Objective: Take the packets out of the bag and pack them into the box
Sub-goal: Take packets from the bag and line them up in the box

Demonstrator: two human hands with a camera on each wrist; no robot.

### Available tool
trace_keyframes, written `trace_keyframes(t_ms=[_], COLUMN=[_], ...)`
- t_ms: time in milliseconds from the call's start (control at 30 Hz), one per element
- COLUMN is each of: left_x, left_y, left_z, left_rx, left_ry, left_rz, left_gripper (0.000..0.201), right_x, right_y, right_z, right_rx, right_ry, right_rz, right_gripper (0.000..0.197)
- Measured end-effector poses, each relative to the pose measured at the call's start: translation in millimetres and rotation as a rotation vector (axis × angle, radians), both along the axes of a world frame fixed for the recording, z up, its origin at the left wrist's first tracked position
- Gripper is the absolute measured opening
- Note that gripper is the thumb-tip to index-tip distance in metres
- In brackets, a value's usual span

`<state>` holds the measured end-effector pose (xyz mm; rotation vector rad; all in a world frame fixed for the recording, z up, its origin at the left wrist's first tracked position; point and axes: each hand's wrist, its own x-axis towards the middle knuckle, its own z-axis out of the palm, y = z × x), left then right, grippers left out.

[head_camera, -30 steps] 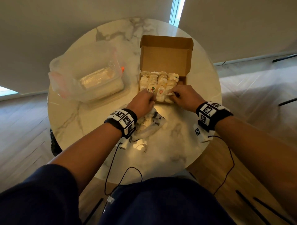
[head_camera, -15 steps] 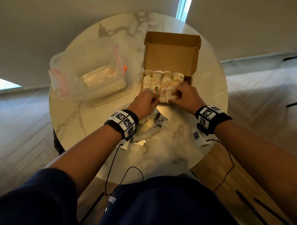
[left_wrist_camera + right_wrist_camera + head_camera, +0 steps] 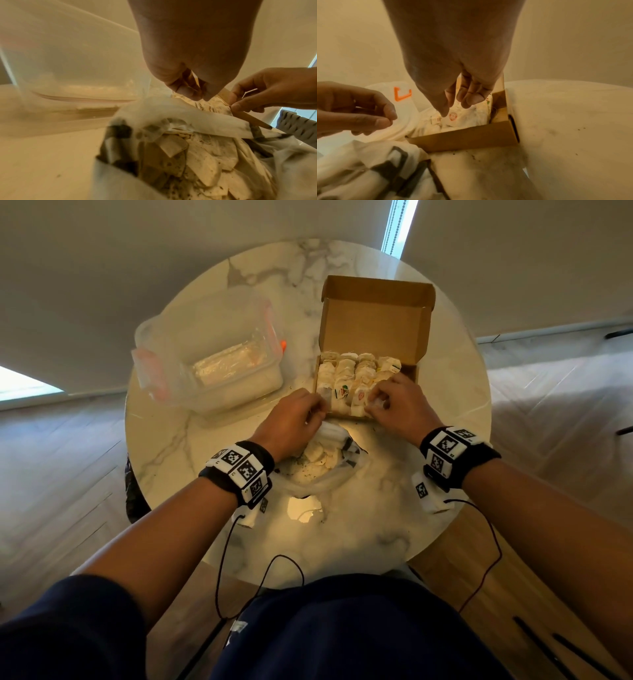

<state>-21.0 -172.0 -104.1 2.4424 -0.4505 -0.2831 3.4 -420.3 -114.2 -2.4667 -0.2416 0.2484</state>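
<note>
An open cardboard box (image 3: 376, 320) stands on the round table, with rows of pale packets (image 3: 346, 374) filling its near half. My right hand (image 3: 376, 402) reaches over the front wall (image 3: 467, 138). Its thumb and fingers (image 3: 471, 98) pinch a packet with a red logo (image 3: 453, 117) in the near right row. My left hand (image 3: 317, 409) hovers by the box's near left corner, its fingers curled; the right wrist view shows nothing between them (image 3: 387, 119). The crumpled white bag (image 3: 329, 470) lies under my left wrist, with several packets (image 3: 197, 155) inside.
A clear plastic container (image 3: 212, 361) with orange clips (image 3: 402, 94) stands to the left of the box. The marble table (image 3: 445, 440) bears dark crumbs in front of the box. Thin cables hang from both wrists over the table's near edge.
My left hand has drawn back from the near packets to the box's left corner. The right hand has shifted left onto the near right packets. The head camera has tilted slightly.
</note>
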Motion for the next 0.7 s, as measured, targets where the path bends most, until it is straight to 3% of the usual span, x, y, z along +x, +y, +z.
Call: trace_keyframes(t_ms=[167,333,500,700], left_x=[-29,-55,-59,-53], left_y=[27,36,25,16], left_z=[6,-15,-33,-38], left_rx=[0.009,0.082,0.143,0.226], left_ry=[0.028,0.076,0.042,0.051], left_rz=[0.008,-0.099,-0.122,-0.112], left_gripper=[0.014,0.013,0.039,0.051], right_x=[-17,-43,-62,-68], right_y=[27,52,60,58], right_z=[17,23,10,3], right_rx=[0.062,0.137,0.112,0.077], right_ry=[-0.047,0.06,0.138,0.152], right_rz=[0.105,0.217,0.273,0.264], right_gripper=[0.002,0.008,0.008,0.01])
